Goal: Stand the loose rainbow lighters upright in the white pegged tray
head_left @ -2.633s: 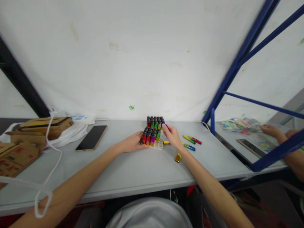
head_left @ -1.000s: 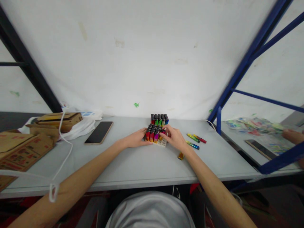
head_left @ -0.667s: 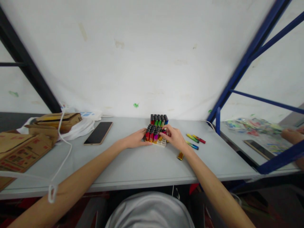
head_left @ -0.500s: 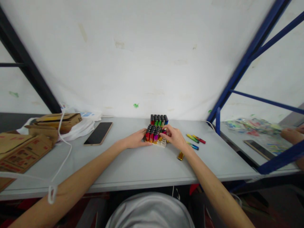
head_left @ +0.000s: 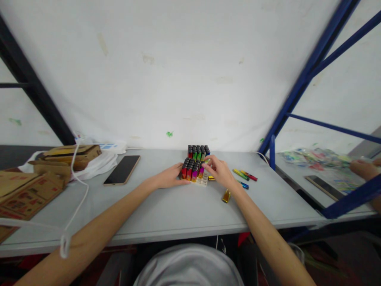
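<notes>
Upright lighters (head_left: 189, 171) with black tops and red, orange and purple bodies fill the left part of a white holed tray (head_left: 202, 181). My left hand (head_left: 171, 176) grips the tray's left side, thumb at the front and fingers behind. My right hand (head_left: 219, 171) is closed at the tray's right, its thumb and fingertips pinching the top of a purple-and-yellow lighter (head_left: 201, 171) that stands in the tray. Bare holes show at the tray's front right. Behind stands a second block of lighters (head_left: 198, 152), red, green and blue.
Loose lighters lie to the right: a gold one (head_left: 226, 196), a blue one (head_left: 244, 185) and several coloured ones (head_left: 242, 174). A phone (head_left: 122, 170) and cardboard boxes (head_left: 38, 190) are at left. Beyond the blue frame (head_left: 285, 111), another person's hand (head_left: 364, 169) shows.
The purple-and-yellow lighter, tilted in my right hand before, now stands upright in the tray's row. My right fingers have shifted to its top. My left hand stays on the tray.
</notes>
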Demonstrator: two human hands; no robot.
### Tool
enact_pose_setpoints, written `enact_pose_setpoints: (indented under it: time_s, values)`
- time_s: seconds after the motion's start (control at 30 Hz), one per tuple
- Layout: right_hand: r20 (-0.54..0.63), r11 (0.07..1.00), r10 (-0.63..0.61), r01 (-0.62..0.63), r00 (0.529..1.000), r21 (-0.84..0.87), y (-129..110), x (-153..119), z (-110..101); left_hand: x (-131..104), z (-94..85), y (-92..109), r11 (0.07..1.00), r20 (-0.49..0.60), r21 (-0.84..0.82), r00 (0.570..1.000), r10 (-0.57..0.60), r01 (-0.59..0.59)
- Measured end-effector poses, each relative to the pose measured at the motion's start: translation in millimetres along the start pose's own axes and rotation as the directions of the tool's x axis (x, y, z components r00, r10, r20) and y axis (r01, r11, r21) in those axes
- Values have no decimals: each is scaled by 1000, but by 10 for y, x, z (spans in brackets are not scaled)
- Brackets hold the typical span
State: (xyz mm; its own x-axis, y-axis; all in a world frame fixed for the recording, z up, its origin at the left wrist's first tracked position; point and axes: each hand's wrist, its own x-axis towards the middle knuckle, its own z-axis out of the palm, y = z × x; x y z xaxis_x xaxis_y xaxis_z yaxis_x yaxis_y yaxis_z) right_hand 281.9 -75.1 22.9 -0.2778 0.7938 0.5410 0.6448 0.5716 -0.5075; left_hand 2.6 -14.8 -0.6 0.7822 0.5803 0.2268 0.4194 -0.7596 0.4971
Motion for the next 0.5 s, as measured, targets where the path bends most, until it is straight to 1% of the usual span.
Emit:
enact_pose_setpoints:
  time_s: [0.07,0.17,0.2,0.3,0.37,0.43,0.5]
  values:
    - [-92,999,27,-31,995,-41,39,0,-99,6,-2,-3,1000,6,10,1000,6,-6]
    - [-225,986,45,-79,973,-147,171,-22,-269,12,-7,-3,1000,10,24,1000,7,-8]
    - [-242,980,34,-80,970,-182,229,-35,-320,13,-9,0,1000,13,29,1000,7,-8]
    - [-215,964,-22,-37,976,-264,400,-70,-431,13,-17,14,999,20,38,1000,16,-16]
    - [-223,956,-37,-31,974,-291,484,-82,-485,11,-20,20,999,13,33,1000,22,-23]
    - [-290,955,-20,-68,957,-289,524,-84,-550,9,-19,19,999,7,28,1000,27,-28]
    - [-345,959,16,-112,938,-259,514,-89,-655,9,-14,12,999,8,32,1000,27,-27]
